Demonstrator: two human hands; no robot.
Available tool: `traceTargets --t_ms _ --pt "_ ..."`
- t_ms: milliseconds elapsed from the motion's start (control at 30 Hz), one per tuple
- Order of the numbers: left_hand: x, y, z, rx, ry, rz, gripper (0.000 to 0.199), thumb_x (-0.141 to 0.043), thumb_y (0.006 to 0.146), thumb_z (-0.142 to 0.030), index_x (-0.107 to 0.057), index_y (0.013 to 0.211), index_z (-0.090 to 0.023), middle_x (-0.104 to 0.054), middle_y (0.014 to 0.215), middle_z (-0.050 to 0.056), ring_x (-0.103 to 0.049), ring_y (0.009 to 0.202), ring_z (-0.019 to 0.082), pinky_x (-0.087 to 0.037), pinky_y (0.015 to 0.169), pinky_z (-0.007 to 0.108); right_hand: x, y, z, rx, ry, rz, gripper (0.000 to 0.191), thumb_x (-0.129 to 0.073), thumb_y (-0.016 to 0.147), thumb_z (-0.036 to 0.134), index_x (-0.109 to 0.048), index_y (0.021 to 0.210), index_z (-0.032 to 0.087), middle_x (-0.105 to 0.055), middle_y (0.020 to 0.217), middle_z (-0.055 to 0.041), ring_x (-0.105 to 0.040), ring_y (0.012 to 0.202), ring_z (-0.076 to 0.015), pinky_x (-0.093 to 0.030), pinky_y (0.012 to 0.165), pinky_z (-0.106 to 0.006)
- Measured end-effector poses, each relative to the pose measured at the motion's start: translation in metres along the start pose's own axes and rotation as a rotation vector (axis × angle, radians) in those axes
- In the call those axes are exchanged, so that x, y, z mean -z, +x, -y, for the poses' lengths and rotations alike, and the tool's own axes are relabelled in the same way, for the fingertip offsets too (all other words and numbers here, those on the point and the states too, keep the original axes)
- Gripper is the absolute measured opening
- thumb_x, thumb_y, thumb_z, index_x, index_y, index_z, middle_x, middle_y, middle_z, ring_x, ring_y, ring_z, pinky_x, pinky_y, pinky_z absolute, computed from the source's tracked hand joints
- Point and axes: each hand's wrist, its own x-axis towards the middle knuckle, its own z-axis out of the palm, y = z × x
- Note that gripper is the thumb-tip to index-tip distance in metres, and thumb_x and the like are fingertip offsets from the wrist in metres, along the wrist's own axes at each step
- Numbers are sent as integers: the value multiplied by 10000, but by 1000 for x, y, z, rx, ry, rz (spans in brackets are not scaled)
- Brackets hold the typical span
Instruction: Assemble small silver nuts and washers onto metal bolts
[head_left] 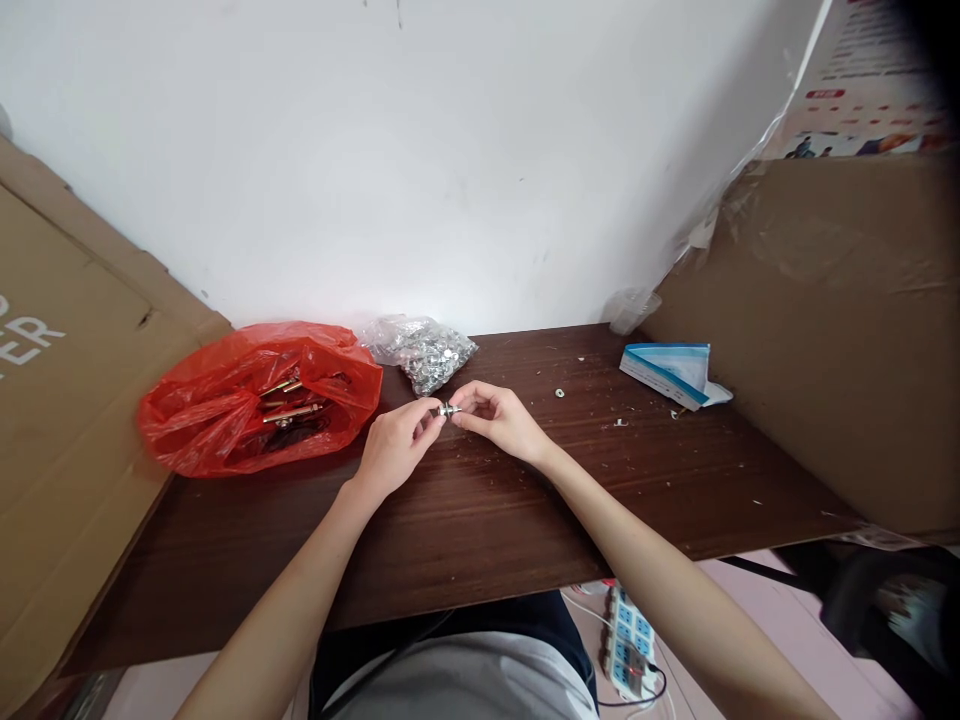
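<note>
Between the fingertips of both hands is a small silvery metal fastener point(448, 410), which looks like a bolt with a nut or washer on it; its details are too small to tell. My left hand point(395, 442) pinches its left end between thumb and forefinger. From the other side, my right hand point(504, 422) grips the right end with thumb and fingers. Just behind the hands lies a clear plastic bag point(436, 352) full of small shiny metal parts. A red plastic bag point(191, 425) stands open on the left, with brass-coloured metal rods point(292, 412) inside.
On the dark wooden table point(465, 530) lies a small ring-shaped metal piece point(559, 394), with scraps around it. A blue-and-white packet point(664, 372) and a clear plastic cup point(630, 308) are on the right. Cardboard walls point(817, 340) flank the table. Below is a power strip point(628, 640).
</note>
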Motion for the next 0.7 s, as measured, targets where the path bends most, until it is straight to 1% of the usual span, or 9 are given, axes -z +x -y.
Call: traceTargets --t_ms 133,233,300,367,433,500,633,700 --pt "-3 0 2 -51 -34 -26 195 -507 903 -291 -623 1025 -194 -655 822 16 -561 639 107 -443 598 204 -1 0 -1 -38 28 -3 280 -635 806 421 -609 907 161 -647 764 -38 -601 682 -139 -515 678 -313" --pt "-3 0 1 -96 -42 -44 189 -518 895 -280 -636 1013 -190 -638 797 13 -538 590 93 -446 576 198 0 1 -3 -32 35 -18 289 -580 847 439 -615 863 153 -640 716 -31 -584 635 -123 -506 635 -290" --pt "-4 0 1 -110 -60 -79 196 -520 889 -255 -638 1030 -189 -633 786 10 -526 564 84 -448 565 194 1 2 -2 -33 89 -14 262 -623 822 407 -624 901 157 -648 734 -26 -601 662 -126 -512 636 -282" --pt "-5 1 2 -110 -82 -115 210 -512 886 -228 -641 1048 -191 -646 803 16 -534 570 84 -456 566 193 2 2 -1 -37 152 -7 263 -714 747 340 -634 928 167 -665 782 -23 -625 719 -131 -525 684 -286" --pt "-7 0 3 -90 -113 -144 211 -515 879 -217 -650 1039 -190 -668 826 26 -560 594 93 -470 573 198 3 2 1 -45 193 -1 266 -767 683 278 -647 894 171 -681 823 -23 -639 758 -134 -531 738 -295" --pt "-10 0 4 -48 -167 -153 198 -530 867 -221 -656 1015 -184 -681 809 31 -589 612 106 -485 573 203 2 2 2 -59 213 4 233 -776 665 253 -654 846 171 -687 816 -20 -642 748 -131 -531 750 -302" --pt "-15 0 4 35 -328 -117 166 -555 841 -232 -646 967 -175 -666 731 18 -613 602 119 -501 523 202 0 2 1 -66 197 -3 219 -773 663 236 -653 834 170 -674 784 -8 -636 726 -124 -529 739 -299" --pt "-16 1 2 62 -413 -110 155 -570 825 -232 -635 952 -170 -661 747 19 -617 612 122 -511 502 201 -1 2 -1 -57 183 -5 227 -773 662 226 -649 844 170 -672 812 -9 -634 739 -121 -526 756 -298"
